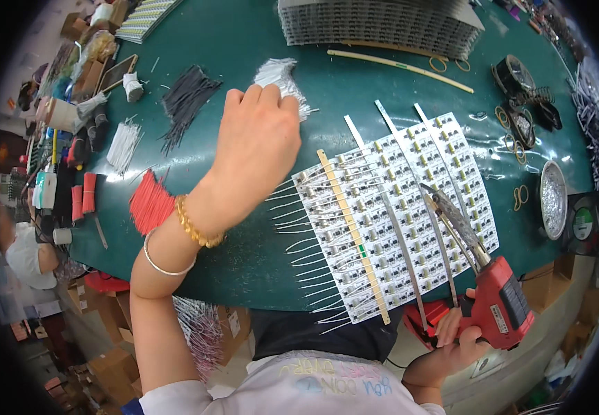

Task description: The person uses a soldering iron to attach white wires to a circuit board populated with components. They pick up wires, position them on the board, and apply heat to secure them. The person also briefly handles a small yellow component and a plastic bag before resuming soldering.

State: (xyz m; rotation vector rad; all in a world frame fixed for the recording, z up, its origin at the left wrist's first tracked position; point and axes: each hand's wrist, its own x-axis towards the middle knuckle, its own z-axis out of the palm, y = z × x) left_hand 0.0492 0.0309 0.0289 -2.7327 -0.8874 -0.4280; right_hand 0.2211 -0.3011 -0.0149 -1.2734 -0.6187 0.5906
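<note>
My left hand (256,135) reaches across the green table onto a bundle of white wires (282,75), fingers curled down on it; whether it grips any is hidden. My right hand (451,339) holds a red soldering gun (496,297) by its handle at the table's near edge, with the metal tip (444,204) resting over a white panel of small circuit boards (396,221). White wire leads stick out from the panel's left side. Thin metal strips and a yellowish strip lie across the panel.
Bundles of black wires (185,100), white wires (123,145) and red wires (151,204) lie at the left. A stack of boards (382,24) stands at the far edge. A round metal dish (554,199) and rubber bands are at the right. Another person (19,249) sits far left.
</note>
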